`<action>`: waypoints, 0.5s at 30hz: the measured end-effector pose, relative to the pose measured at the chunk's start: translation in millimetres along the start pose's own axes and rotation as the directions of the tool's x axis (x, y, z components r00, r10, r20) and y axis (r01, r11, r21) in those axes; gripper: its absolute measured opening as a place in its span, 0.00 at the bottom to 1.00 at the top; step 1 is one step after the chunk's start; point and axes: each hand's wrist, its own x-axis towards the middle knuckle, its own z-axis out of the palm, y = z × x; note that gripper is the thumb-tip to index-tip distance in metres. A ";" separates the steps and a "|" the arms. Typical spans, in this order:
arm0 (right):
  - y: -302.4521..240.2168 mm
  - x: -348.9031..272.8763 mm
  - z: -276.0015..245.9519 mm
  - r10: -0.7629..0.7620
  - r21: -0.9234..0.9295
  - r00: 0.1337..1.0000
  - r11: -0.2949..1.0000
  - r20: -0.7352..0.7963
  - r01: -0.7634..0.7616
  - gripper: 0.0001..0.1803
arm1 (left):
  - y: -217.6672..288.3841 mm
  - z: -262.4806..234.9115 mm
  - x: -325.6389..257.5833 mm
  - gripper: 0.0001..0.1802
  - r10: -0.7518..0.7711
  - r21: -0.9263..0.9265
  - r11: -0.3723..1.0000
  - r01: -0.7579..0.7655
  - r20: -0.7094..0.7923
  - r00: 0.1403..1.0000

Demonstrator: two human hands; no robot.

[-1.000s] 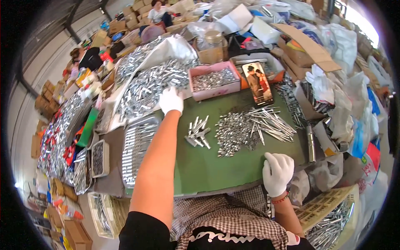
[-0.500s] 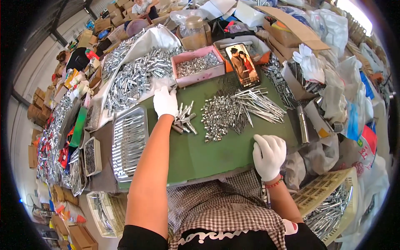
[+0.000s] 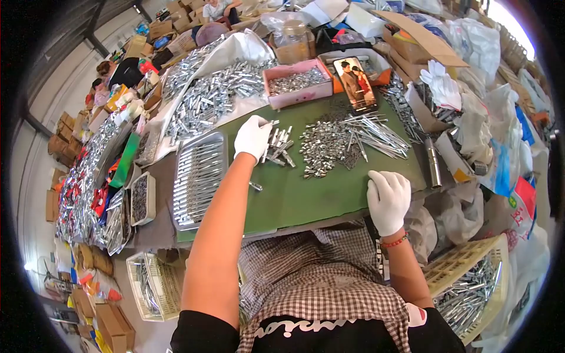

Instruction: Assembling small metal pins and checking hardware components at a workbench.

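Note:
My left hand (image 3: 253, 139), in a white glove, is closed beside a small pile of short metal tubes (image 3: 279, 147) on the green mat (image 3: 288, 203). A bit of silvery metal shows at its fingertips and looks like a tube; the glove hides the rest. One loose metal part (image 3: 255, 186) lies by my left forearm. My right hand (image 3: 389, 203), also gloved, rests at the mat's front right with its fingers curled in; whatever is inside is hidden. Between the hands lie a heap of small metal fittings (image 3: 321, 147) and a bundle of thin metal rods (image 3: 379, 136).
A metal tray (image 3: 226, 176) of lined-up rods sits left of the mat. Behind are a large heap of tubes (image 3: 212, 97), a pink box (image 3: 300, 97) of small parts and a propped phone (image 3: 355, 85). A steel cylinder (image 3: 434, 163) stands at the right edge.
My left hand has come back from the large heap's edge toward the small tube pile. My right hand keeps its curled pose. The whole view has shifted slightly.

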 end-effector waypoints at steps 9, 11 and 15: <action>5.3 0.2 -2.0 0.039 -0.019 0.997 0.999 0.074 -0.038 0.10 | 19.6 -37.2 -102.1 0.10 0.286 0.006 0.958 -0.287 -0.103 0.953; 0.2 6.4 -4.4 0.060 0.002 0.990 0.998 0.130 -0.061 0.10 | 18.3 -38.2 -135.2 0.07 0.295 0.107 0.950 -0.294 0.010 0.956; -37.2 63.1 10.2 -0.172 0.174 0.980 0.973 0.096 0.153 0.08 | 12.1 -34.3 -156.1 0.11 0.337 0.105 0.938 -0.329 -0.069 0.939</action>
